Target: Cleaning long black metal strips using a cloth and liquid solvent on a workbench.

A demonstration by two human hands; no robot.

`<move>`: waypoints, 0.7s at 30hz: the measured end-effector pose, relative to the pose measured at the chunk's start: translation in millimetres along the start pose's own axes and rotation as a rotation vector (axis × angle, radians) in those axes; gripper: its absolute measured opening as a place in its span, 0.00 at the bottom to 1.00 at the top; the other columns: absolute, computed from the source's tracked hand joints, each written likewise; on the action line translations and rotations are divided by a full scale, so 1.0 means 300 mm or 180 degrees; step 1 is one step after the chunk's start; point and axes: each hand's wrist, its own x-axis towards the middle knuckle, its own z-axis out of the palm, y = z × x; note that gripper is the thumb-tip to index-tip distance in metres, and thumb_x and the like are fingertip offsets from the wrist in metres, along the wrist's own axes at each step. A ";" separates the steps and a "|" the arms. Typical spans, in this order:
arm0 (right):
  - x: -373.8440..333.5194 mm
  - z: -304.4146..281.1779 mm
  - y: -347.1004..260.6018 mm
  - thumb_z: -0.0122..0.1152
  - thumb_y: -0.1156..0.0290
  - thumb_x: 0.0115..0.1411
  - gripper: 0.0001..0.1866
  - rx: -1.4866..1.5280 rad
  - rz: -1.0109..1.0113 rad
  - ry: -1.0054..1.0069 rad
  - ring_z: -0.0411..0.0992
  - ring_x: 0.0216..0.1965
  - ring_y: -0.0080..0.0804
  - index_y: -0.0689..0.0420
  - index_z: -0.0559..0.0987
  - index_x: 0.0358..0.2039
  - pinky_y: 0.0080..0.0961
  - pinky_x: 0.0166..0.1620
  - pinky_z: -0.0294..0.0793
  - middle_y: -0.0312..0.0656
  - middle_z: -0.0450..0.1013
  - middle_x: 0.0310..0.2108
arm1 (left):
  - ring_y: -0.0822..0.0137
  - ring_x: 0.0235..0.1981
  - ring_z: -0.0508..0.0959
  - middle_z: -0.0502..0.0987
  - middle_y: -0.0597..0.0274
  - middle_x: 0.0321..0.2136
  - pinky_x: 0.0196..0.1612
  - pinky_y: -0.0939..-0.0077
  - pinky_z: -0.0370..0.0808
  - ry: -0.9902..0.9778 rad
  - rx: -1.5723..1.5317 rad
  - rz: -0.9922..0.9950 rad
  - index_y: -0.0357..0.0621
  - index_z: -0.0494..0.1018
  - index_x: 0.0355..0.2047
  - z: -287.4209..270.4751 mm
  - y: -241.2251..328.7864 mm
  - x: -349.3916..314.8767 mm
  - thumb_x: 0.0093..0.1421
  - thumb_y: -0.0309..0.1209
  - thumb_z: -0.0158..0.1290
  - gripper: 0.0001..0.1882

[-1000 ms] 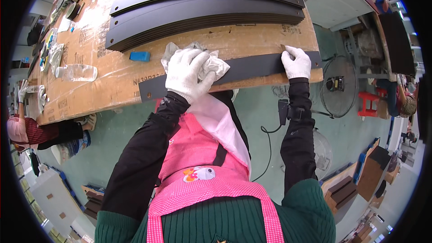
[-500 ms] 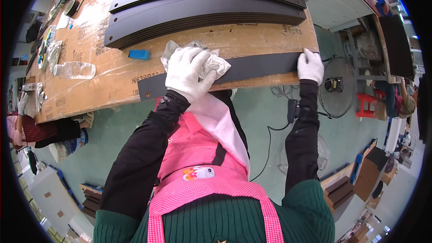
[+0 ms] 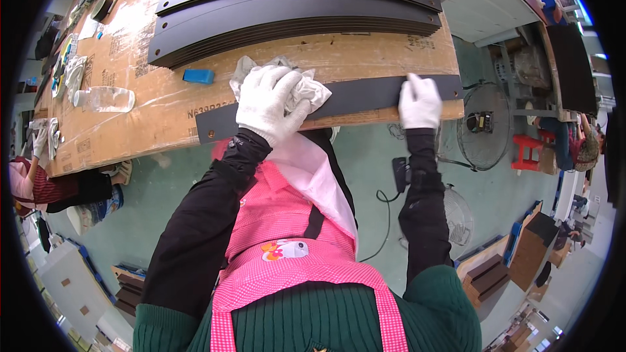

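Observation:
A long dark curved strip [image 3: 355,94] lies along the near edge of the cardboard-covered table [image 3: 163,101]. My left hand [image 3: 268,104], in a white glove, presses a crumpled white cloth [image 3: 301,86] onto the strip near its left part. My right hand [image 3: 419,102], also gloved, grips the strip close to its right end at the table edge. A stack of similar dark curved strips [image 3: 293,6] lies farther back on the table.
A small blue block [image 3: 198,76] and a clear plastic bottle [image 3: 104,98] lie left of the cloth. Cups and small items crowd the far left corner. Another person [image 3: 39,179] sits at the left. Fans [image 3: 481,127], a red stool [image 3: 528,150] and a cable are on the floor.
My right hand slid along the strip, first toward its right end, then back left. My left hand stays on the cloth.

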 end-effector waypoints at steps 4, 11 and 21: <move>-0.008 0.002 -0.043 0.68 0.69 0.63 0.11 0.0254 -0.0172 -0.0011 0.79 0.36 0.46 0.54 0.87 0.46 0.39 0.43 0.80 0.46 0.77 0.34 | 0.46 0.56 0.75 0.79 0.54 0.52 0.63 0.47 0.70 -0.0006 0.0036 0.0022 0.44 0.79 0.53 0.002 -0.004 0.002 0.51 0.40 0.69 0.29; -0.020 0.040 -0.078 0.68 0.67 0.64 0.11 -0.0085 -0.0071 -0.0012 0.79 0.37 0.47 0.50 0.86 0.47 0.41 0.43 0.80 0.45 0.76 0.35 | 0.45 0.56 0.76 0.79 0.54 0.51 0.62 0.48 0.70 0.0014 -0.0019 0.0047 0.45 0.79 0.53 0.003 0.002 0.006 0.51 0.40 0.69 0.29; -0.059 0.071 -0.218 0.65 0.70 0.63 0.10 -0.0439 -0.0131 -0.0025 0.79 0.35 0.45 0.51 0.85 0.45 0.41 0.40 0.79 0.45 0.76 0.35 | 0.45 0.55 0.77 0.79 0.52 0.50 0.62 0.47 0.70 0.0170 -0.0199 0.0101 0.43 0.76 0.48 0.028 -0.012 0.000 0.50 0.37 0.68 0.25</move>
